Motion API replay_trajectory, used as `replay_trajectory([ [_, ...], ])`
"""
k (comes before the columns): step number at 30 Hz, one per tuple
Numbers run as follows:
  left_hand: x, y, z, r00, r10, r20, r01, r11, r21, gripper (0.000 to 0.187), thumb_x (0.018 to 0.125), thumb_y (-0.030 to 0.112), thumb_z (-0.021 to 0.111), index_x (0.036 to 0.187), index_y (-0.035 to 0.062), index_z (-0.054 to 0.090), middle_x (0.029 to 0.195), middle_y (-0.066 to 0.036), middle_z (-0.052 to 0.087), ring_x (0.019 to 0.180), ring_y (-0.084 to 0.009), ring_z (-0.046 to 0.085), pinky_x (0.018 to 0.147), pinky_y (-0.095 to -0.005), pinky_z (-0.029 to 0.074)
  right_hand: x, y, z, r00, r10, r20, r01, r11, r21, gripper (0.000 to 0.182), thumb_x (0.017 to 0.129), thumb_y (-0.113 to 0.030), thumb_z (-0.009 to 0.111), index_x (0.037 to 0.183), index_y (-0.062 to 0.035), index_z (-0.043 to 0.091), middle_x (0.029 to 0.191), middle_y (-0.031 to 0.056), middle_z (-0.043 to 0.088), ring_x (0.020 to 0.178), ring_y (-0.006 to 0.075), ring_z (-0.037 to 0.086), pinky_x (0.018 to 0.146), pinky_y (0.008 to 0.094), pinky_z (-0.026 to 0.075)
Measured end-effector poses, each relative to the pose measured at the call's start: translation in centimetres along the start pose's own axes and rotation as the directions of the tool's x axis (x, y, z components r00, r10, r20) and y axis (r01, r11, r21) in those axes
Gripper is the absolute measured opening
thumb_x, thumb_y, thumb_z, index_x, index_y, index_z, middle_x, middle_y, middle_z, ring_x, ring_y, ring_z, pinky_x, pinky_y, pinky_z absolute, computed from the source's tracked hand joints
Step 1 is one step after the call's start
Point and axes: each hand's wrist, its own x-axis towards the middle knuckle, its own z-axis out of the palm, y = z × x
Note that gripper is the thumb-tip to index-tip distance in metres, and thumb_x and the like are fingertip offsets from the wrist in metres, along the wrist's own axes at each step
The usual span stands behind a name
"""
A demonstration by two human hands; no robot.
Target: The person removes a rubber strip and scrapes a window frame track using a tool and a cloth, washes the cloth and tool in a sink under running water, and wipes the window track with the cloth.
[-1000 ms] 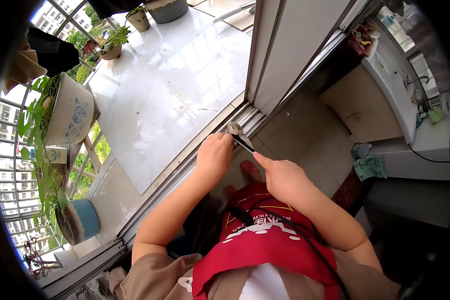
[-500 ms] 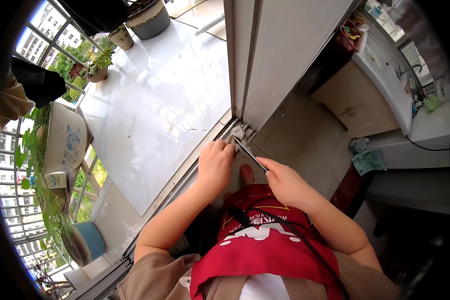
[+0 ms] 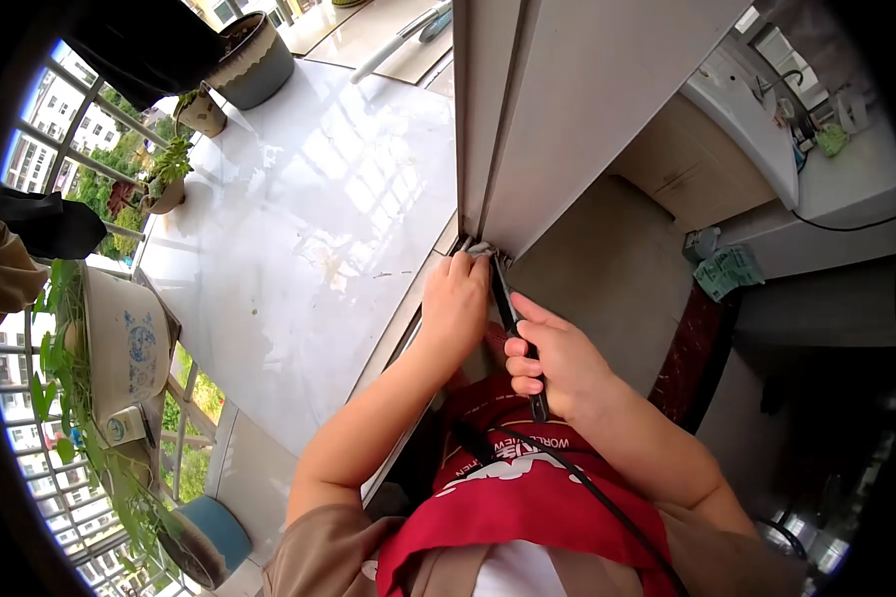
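My right hand (image 3: 560, 366) is closed round the black handle of a slim tool with a narrow metal shaft or blade (image 3: 500, 289), its index finger stretched along it. The tool's far end reaches the corner where the sliding-door track (image 3: 405, 341) meets the door frame (image 3: 475, 129); its tip is hidden. A crumpled greyish-white cloth (image 3: 482, 249) lies bunched in that corner. Over the track, my left hand (image 3: 456, 298) has its fingers bent and closed at the cloth, right beside the tool. Its fingertips are mostly hidden.
Potted plants (image 3: 254, 65) and a white planter with blue flowers (image 3: 129, 333) stand along the balcony railing. A pale tile floor (image 3: 299, 229) lies left of the track. On the right are a sink cabinet (image 3: 702, 159) and a green bag (image 3: 727, 271). A black cord (image 3: 607, 478) crosses my red apron.
My right hand has turned the tool steeper and now grips its handle with wrapped fingers. My left hand has shifted towards the frame corner, covering more of the cloth. The view has shifted slightly.
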Motion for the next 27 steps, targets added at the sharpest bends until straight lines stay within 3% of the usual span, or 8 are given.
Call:
replay_trajectory([
  [2,0.3,-0.4,-0.9,0.992,0.035,0.122,-0.037,0.999,0.012,0.029,0.075,0.004,0.060,0.104,-0.0003,0.063,0.092,-0.013,0.059,0.089,-0.0308,0.057,0.078,-0.0384,0.048,1.0,-2.8,-3.8,0.980,0.135,0.148,-0.135,0.991,-0.007,0.057,0.097,-0.007,0.037,0.152,-0.0179,0.025,0.073,-0.0005,0.042,0.049,0.0046,0.030,0.040,0.0197,0.029],
  [6,-0.4,-0.9,-1.4,0.994,0.072,0.077,-0.061,0.988,-0.141,0.018,0.077,0.003,0.057,0.094,-0.0003,0.064,0.088,-0.017,0.060,0.087,-0.0351,0.059,0.077,-0.0437,0.049,0.7,-5.8,-4.0,0.984,0.175,0.015,-0.159,0.921,-0.355,0.049,0.101,-0.010,0.034,0.149,-0.0167,0.032,0.068,-0.0047,0.039,0.048,0.0021,0.027,0.039,0.0156,0.026],
  [10,-2.1,-0.9,-2.2,0.987,0.078,0.142,-0.062,0.991,-0.116,0.015,0.078,0.003,0.057,0.090,-0.0002,0.064,0.087,-0.018,0.060,0.087,-0.0360,0.058,0.077,-0.0445,0.049,0.1,-5.0,-3.5,0.979,0.205,0.003,-0.175,0.840,-0.513,0.049,0.100,-0.010,0.035,0.148,-0.0150,0.035,0.067,-0.0048,0.039,0.047,0.0029,0.031,0.042,0.0220,0.036],
  [11,-2.4,-0.8,-3.0,0.974,0.030,0.225,-0.010,0.996,-0.090,0.025,0.079,0.003,0.058,0.102,0.0001,0.067,0.094,-0.017,0.062,0.093,-0.0357,0.060,0.083,-0.0430,0.048,0.1,-4.5,-3.4,0.981,0.194,0.005,-0.161,0.828,-0.537,0.050,0.099,-0.010,0.034,0.148,-0.0143,0.035,0.065,-0.0046,0.039,0.046,0.0038,0.033,0.045,0.0266,0.043],
  [12,-2.6,-1.1,-2.8,0.973,0.039,0.229,-0.018,0.996,-0.090,0.025,0.079,0.003,0.058,0.102,0.0001,0.067,0.094,-0.017,0.062,0.093,-0.0357,0.060,0.083,-0.0430,0.048,-0.2,-3.8,-3.2,0.982,0.189,0.006,-0.157,0.834,-0.530,0.050,0.099,-0.010,0.034,0.148,-0.0143,0.035,0.065,-0.0046,0.039,0.046,0.0038,0.033,0.045,0.0266,0.043],
  [14,-2.8,-1.7,-2.4,0.986,0.140,0.088,-0.129,0.984,-0.119,0.022,0.079,0.002,0.057,0.099,-0.0010,0.064,0.089,-0.016,0.060,0.087,-0.0347,0.058,0.078,-0.0432,0.048,-0.9,-2.7,-2.4,0.997,0.076,-0.025,-0.079,0.875,-0.478,0.051,0.098,-0.010,0.033,0.148,-0.0140,0.034,0.065,-0.0047,0.039,0.045,0.0044,0.034,0.047,0.0286,0.049],
  [19,-0.6,-1.1,-0.9,0.989,0.144,0.022,-0.142,0.987,-0.078,0.024,0.081,0.004,0.060,0.104,0.0004,0.064,0.093,-0.015,0.060,0.088,-0.0321,0.057,0.078,-0.0401,0.048,-0.2,-3.3,0.0,0.992,-0.082,-0.097,0.024,0.872,-0.489,0.051,0.096,-0.008,0.032,0.147,-0.0095,0.036,0.064,-0.0053,0.040,0.045,0.0052,0.036,0.051,0.0306,0.052],
  [27,-1.4,-0.9,-0.3,0.995,0.087,-0.054,-0.092,0.991,-0.099,0.023,0.081,0.004,0.060,0.103,0.0012,0.065,0.090,-0.014,0.060,0.086,-0.0321,0.058,0.077,-0.0405,0.049,0.8,-7.6,-2.5,0.998,0.034,-0.054,-0.061,0.754,-0.654,0.049,0.096,-0.011,0.034,0.144,-0.0098,0.041,0.061,-0.0063,0.036,0.044,0.0047,0.031,0.042,0.0247,0.040],
])
